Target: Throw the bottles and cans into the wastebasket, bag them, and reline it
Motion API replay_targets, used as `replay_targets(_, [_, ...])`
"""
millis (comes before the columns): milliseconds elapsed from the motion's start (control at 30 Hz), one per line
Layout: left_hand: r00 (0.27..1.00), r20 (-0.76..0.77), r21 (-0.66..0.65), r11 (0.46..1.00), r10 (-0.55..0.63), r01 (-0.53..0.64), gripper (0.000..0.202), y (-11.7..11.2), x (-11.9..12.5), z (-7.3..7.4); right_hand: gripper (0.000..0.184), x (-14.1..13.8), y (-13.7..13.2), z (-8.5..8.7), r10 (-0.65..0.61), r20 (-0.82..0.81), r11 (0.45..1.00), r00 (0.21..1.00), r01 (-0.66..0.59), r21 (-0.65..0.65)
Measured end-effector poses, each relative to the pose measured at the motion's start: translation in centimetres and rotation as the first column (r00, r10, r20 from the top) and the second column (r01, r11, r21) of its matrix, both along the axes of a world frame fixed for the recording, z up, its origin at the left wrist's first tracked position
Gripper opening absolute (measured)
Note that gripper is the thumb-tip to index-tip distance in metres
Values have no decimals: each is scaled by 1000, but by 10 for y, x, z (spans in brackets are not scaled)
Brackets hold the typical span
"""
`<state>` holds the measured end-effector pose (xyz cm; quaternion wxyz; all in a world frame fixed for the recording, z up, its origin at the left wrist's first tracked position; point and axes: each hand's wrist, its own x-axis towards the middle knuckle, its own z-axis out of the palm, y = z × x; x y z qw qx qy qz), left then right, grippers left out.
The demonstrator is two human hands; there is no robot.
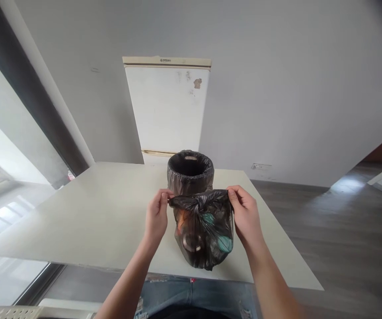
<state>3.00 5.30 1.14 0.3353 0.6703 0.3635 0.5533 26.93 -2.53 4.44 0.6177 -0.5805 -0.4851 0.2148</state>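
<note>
A thin black garbage bag (207,235), filled and see-through in places, rests at the near side of the table. Its top is twisted into a knot in the middle, and green and orange items show through the plastic. My left hand (159,208) pinches the left end of the bag's top. On the other side, my right hand (242,206) is closed on the right end, so the plastic is stretched between both hands. Just behind the bag stands a round trash can (190,177) lined with another black bag, its liner folded over the rim.
The pale table (111,212) extends to both sides under the bag. A white refrigerator (169,106) stands against the grey wall (277,88) beyond the far edge. A wall socket (261,167) is at the right. Grey floor (310,221) lies right of the table.
</note>
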Motion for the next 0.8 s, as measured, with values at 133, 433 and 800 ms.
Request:
replay_targets(133, [978, -145, 12, 988, -149, 152, 17, -16, 13, -3, 34, -10, 7, -4, 1, -89, 1000, 996, -2, -11])
replay_targets(433, [950, 295, -86, 988, -99, 129, 12, -2, -6, -14, 30, 5, 7, -4, 35, -4, 999, 999, -35, 8])
replay_targets(800, [681, 538, 155, 852, -498, 500, 14, -7, -23, -22, 18, 38, 47, -9, -49, -696, 941, 717, 268, 209])
